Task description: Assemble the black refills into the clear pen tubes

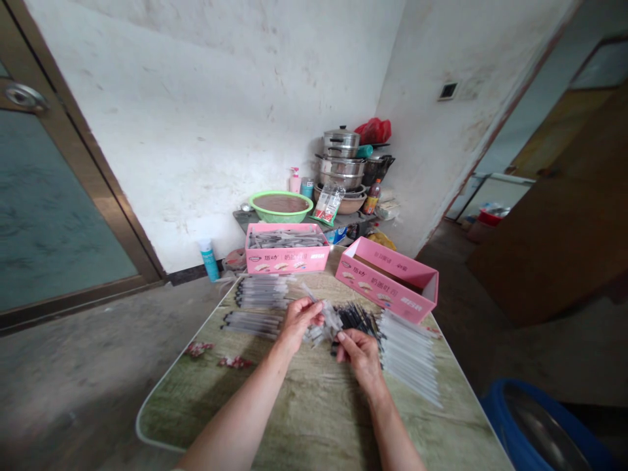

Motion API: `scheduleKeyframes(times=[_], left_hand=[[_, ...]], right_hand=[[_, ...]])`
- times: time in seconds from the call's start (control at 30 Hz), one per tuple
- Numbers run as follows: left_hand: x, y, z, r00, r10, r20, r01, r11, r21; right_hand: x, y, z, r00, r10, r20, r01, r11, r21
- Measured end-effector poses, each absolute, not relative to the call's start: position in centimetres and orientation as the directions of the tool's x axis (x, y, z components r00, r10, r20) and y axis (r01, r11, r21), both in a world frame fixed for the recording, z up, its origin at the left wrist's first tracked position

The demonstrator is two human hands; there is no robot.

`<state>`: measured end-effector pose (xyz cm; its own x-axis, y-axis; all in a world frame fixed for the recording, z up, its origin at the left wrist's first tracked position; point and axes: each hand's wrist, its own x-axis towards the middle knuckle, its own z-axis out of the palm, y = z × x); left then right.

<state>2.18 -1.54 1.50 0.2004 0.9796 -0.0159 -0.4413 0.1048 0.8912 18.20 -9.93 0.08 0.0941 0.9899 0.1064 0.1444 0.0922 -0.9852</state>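
Observation:
My left hand (pixel 299 320) is closed in a pinch on a translucent pen tube (pixel 308 292), which points up and left. Just to its right, my right hand (pixel 360 356) has its fingers curled in; a dark tip shows at the fingertips, but what they hold is too small to make out. Between and beyond the hands lies a loose heap of small clear pieces (pixel 332 318). Beside it is a pile of black pen parts (pixel 360 319). A row of translucent tubes (pixel 409 360) spreads to the right. At the left lie two bundles of dark-tipped pens (pixel 262 292).
A pink box (pixel 288 264) full of pens stands at the table's back edge. Another pink box (pixel 387 288) sits angled at the right. Behind are a green basin (pixel 280 216) and stacked steel pots (pixel 342 171). A blue tub (pixel 540 425) stands by the table's right edge.

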Motion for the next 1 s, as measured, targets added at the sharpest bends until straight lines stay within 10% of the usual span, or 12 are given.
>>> scheduleKeyframes(times=[0.33, 0.6, 1.0], left_hand=[[1.1, -0.6, 1.4, 0.1, 0.994, -0.043, -0.517, 0.089, 0.851], [1.0, -0.3, 1.3, 0.049, 0.995, -0.09, -0.526, 0.102, 0.844], [1.0, -0.4, 1.1, 0.061, 0.995, -0.078, -0.503, 0.098, 0.859]], right_hand=[[18.5, -9.9, 0.1, 0.128, 0.977, 0.171, 0.275, 0.131, -0.953], [19.5, -9.9, -0.6, 0.242, 0.896, 0.373, 0.769, 0.057, -0.637], [19.7, -10.3, 0.2, 0.163, 0.942, 0.295, 0.902, -0.021, -0.43]])
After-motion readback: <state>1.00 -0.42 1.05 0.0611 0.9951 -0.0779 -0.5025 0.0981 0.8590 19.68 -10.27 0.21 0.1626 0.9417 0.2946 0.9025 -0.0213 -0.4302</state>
